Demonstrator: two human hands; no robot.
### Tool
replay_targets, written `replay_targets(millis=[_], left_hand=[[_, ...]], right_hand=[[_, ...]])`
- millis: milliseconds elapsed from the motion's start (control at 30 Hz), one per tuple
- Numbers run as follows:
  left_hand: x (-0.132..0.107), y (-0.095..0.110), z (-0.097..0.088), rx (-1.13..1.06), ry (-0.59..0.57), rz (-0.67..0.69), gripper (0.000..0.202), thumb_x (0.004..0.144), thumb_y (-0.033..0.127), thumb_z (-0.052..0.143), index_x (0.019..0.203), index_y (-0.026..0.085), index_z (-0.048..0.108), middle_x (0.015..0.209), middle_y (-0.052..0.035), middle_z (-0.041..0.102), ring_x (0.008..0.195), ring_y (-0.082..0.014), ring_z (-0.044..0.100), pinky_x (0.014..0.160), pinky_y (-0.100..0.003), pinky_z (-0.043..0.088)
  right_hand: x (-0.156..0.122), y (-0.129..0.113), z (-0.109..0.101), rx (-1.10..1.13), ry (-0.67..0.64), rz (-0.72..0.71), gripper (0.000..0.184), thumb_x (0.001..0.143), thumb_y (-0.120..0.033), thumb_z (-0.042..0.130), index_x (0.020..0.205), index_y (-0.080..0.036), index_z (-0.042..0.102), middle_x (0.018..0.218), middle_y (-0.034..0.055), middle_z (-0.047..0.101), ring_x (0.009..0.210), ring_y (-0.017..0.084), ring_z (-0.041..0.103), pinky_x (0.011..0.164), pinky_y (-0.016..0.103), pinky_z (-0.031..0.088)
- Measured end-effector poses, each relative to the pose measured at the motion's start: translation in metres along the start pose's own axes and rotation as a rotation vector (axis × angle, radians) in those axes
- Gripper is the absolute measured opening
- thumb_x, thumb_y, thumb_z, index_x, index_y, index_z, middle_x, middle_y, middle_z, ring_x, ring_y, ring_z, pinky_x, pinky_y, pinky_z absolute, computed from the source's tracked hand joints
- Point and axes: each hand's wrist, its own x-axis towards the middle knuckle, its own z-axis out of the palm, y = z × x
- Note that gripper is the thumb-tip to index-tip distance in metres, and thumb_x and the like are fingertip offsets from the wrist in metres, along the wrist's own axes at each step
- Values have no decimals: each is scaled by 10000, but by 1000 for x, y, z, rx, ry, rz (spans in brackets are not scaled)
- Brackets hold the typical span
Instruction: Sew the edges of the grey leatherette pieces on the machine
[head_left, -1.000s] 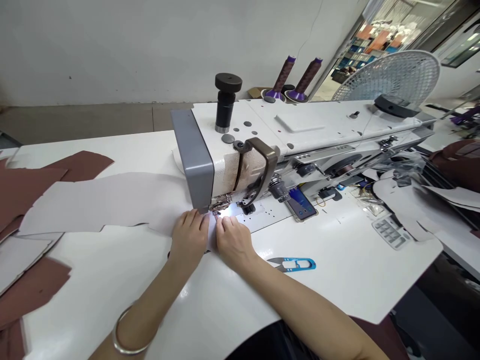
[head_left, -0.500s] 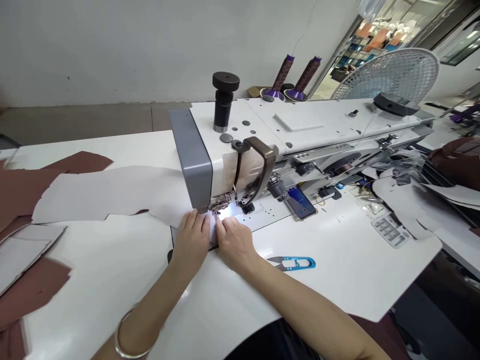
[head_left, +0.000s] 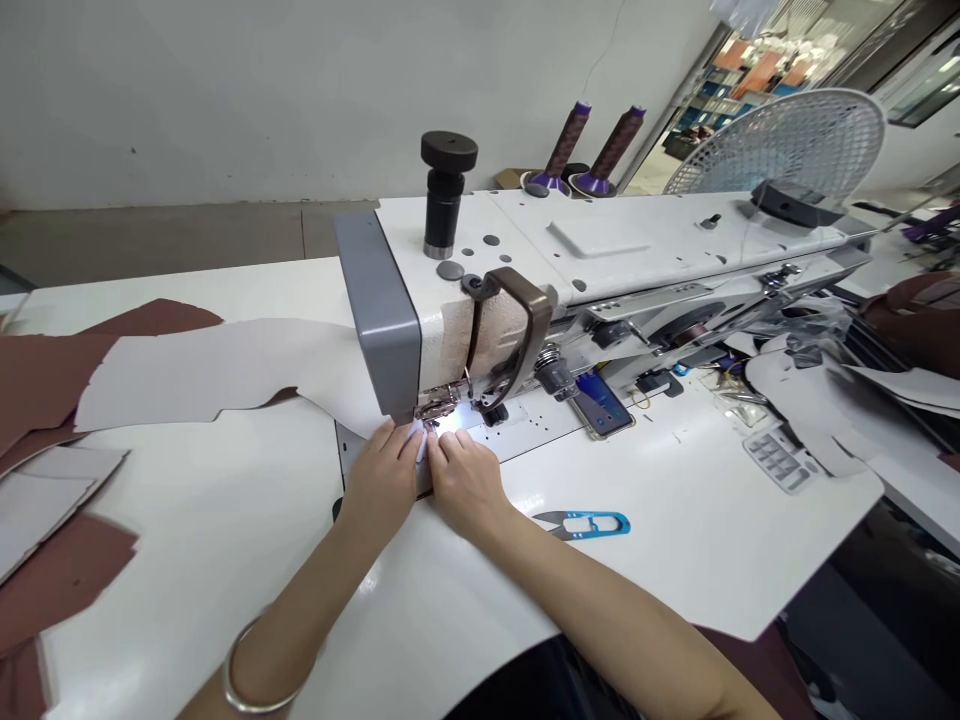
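Observation:
A long grey-backed panel (head_left: 225,365) lies across the table and runs under the head of the sewing machine (head_left: 442,330). Its right end reaches the lit needle area, where a small pale fold shows between my hands. My left hand (head_left: 382,475) grips this end just left of the presser foot (head_left: 435,408), fingers bent and close together. Right beside it, my right hand (head_left: 466,485) is closed on the panel's near edge, thumb and fingertips close to the foot. The fingertips and the stitch line are partly hidden. Thread snips (head_left: 585,525) with a blue handle lie right of my right wrist.
Brown and grey cut pieces (head_left: 67,570) are stacked at the left. A phone (head_left: 602,405) lies under the machine arm. Two brown thread cones (head_left: 570,140) stand behind it, with a fan (head_left: 787,145) at the back right. More pale pieces (head_left: 795,400) lie on the right.
The panel has shifted a little to the right and away from me, its notch showing more brown. Both hands stay beside the presser foot, and the pale end looks more bunched between them.

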Motion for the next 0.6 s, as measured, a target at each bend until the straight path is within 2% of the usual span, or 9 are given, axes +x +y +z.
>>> replay_targets(millis=[133,333,600], left_hand=[[0,-6,4,-10,-9,7,335,854,64,354,1040,122,627,1028,-108,672,948,-216,601,913,-393,474],[-4,-13,12,-69,-103,-159,380,846,82,360,1108,143,628,986,-112,671,1044,-251,562,890,-398,490],[1,-16,9,-71,-108,-136,380,836,63,350,1091,117,626,943,-132,653,1035,-261,543,871,-395,495]], right_hand=[[2,0,1,-10,11,-7,233,893,-110,392,1047,-147,563,863,79,571,791,194,460,571,289,331],[3,-1,0,-43,-5,-4,236,891,-94,386,1044,-145,559,851,86,572,811,196,468,582,281,340],[4,0,3,-38,33,1,225,914,-101,357,962,-159,568,822,74,567,785,185,464,557,279,285]])
